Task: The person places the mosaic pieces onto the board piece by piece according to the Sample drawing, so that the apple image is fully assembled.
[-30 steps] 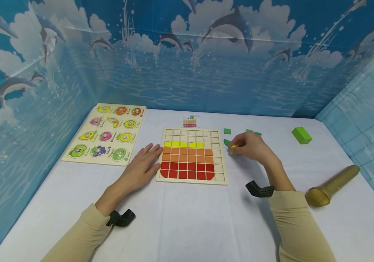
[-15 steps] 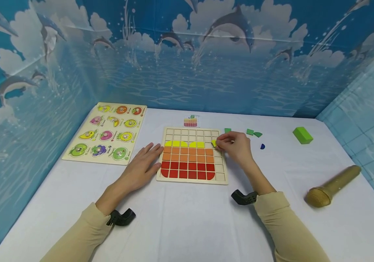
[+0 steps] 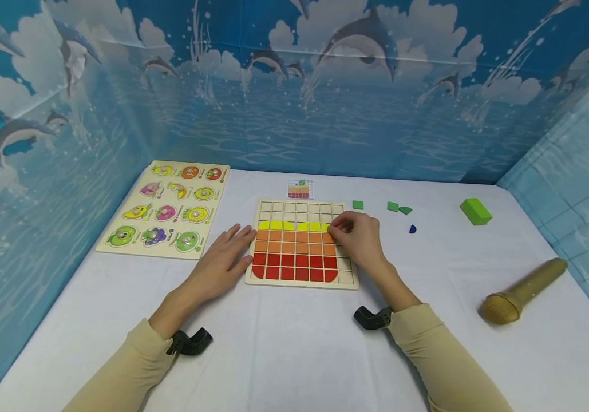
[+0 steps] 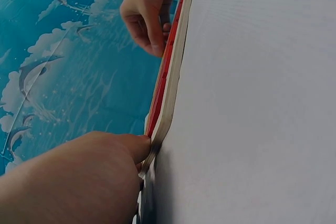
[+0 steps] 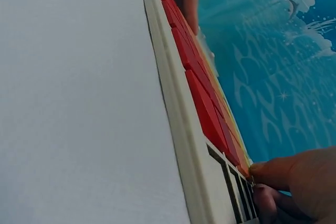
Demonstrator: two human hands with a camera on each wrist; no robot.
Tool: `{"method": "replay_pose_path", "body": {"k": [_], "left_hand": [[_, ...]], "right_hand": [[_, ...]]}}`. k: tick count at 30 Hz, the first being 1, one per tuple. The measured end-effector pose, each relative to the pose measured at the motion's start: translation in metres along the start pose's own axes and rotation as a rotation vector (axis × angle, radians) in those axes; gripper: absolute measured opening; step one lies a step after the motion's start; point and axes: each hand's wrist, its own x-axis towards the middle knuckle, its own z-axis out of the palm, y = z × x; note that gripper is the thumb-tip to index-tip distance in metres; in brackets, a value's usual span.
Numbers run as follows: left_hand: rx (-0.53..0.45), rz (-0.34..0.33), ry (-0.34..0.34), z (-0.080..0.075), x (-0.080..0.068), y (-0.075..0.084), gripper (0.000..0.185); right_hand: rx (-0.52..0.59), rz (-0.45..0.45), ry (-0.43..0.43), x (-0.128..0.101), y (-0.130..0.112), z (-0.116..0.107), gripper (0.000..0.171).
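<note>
Now right hand (image 3: 358, 237) further left — over yellow row (image 3: 289, 226).

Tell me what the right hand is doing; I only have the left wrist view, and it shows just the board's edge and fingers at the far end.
Observer: The right hand presses a yellow tile into the right end of the yellow row on the grid board.
Operator: Which rows are filled?
Observer: Two red rows at the bottom, two orange above, then the yellow one; the top two rows are bare.
Operator: Any loose pieces left?
Observer: Three green pieces and a small blue piece lie on the table to the right of the board.
Operator: And my left hand?
Observer: The left hand lies flat against the board's left edge.
</note>
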Motion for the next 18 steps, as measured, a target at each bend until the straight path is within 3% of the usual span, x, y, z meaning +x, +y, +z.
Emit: {"method": "replay_pose_path", "body": {"k": [8, 18], "left_hand": [[-0.001, 0.005, 0.007, 0.0, 0.0, -0.001, 0.064], [0.0, 0.0, 0.012, 0.0, -0.001, 0.0, 0.065]], "right_hand": [[-0.03, 0.012, -0.012, 0.005, 0.003, -0.013, 0.011], [-0.043, 0.113, 0.15, 0.015, 0.032, -0.073, 0.021]]}}
